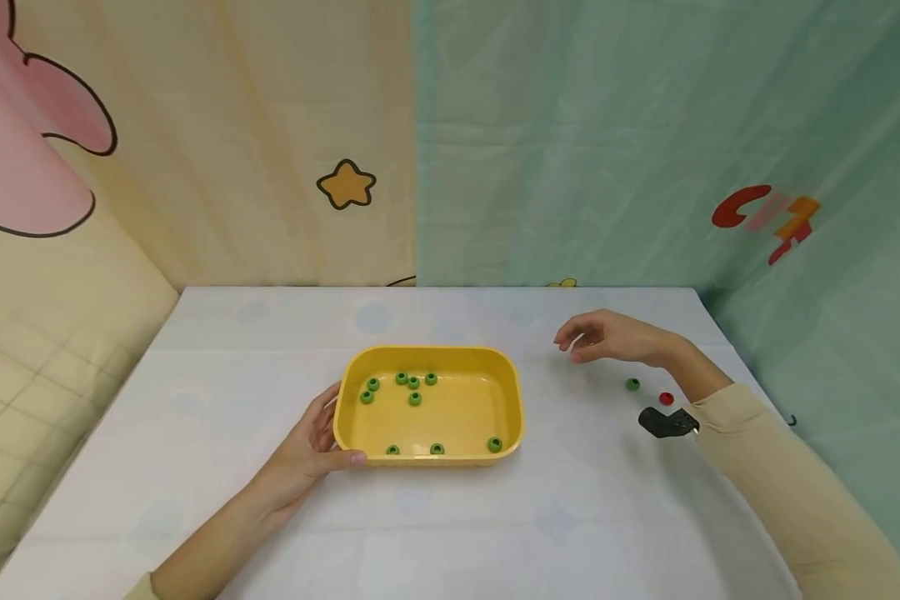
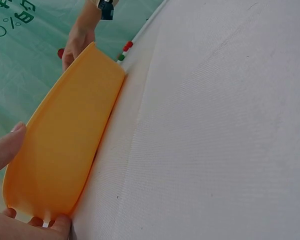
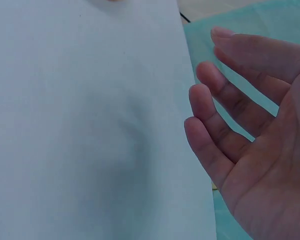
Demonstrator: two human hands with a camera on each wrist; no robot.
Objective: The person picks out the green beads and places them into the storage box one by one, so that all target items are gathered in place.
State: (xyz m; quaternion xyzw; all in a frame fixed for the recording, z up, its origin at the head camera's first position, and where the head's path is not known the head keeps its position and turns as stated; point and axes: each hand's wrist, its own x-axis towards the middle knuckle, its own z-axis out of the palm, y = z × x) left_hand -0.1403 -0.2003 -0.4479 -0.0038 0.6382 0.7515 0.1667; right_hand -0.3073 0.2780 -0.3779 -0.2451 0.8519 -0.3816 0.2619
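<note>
My left hand (image 1: pixel 300 462) grips the left end of a yellow plastic tub (image 1: pixel 450 460), thumb over the front rim and fingers against the outer wall. In the left wrist view the fingertips (image 2: pixel 62 222) show at the tub's lower edge. Several green beads (image 1: pixel 415 399) with holes lie scattered on the tub's floor. My right hand (image 1: pixel 607 335) hovers above the table, right of the tub, with its fingers loosely bent. Nothing shows between those fingers in the right wrist view. On the table below that wrist lie a green bead (image 1: pixel 632 384) and a red bead (image 1: pixel 667 398).
A white cloth covers the table (image 1: pixel 420 533). Behind it hang a beige curtain (image 1: pixel 270 225) and a green curtain (image 1: pixel 570 167). A black device (image 1: pixel 667 422) sticks out at the right sleeve (image 1: pixel 780 483).
</note>
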